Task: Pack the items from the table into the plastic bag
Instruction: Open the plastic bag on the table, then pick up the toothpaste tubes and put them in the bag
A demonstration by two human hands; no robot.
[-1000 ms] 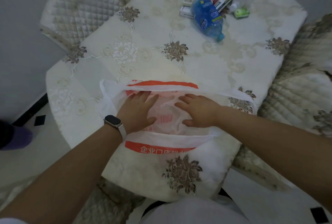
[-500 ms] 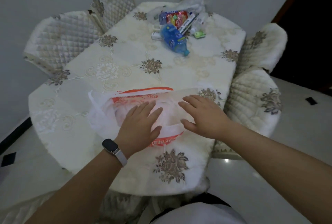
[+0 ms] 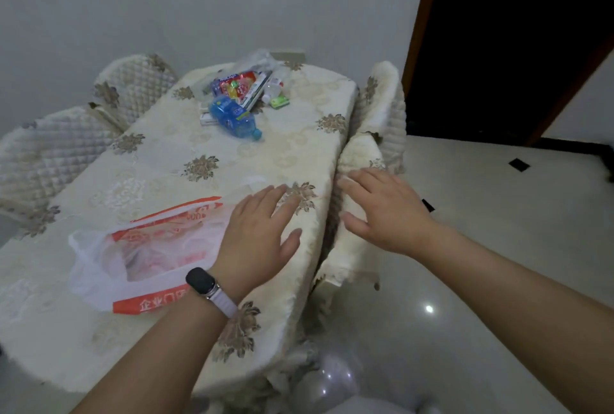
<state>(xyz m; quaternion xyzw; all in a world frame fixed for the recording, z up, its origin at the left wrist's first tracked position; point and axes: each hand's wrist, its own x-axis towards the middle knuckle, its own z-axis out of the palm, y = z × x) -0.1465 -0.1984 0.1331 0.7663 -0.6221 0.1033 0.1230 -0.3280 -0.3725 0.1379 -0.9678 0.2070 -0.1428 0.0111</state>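
Bag: I logged the white, orange-banded plastic bag (image 3: 143, 247) lying near-left on the cream floral-clothed table (image 3: 159, 161).
Hands: left hand (image 3: 259, 240) and right hand (image 3: 382, 211) had fingers spread, holding nothing.
Items: the blue plastic water bottle (image 3: 232, 117) lay far off, well apart from both hands, cap pointing near-right.
Nearer: the left hand, I judged.

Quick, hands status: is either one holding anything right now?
Left hand: open, fingers spread, holding nothing, beside the plastic bag.
Right hand: open, holding nothing, over the chair.
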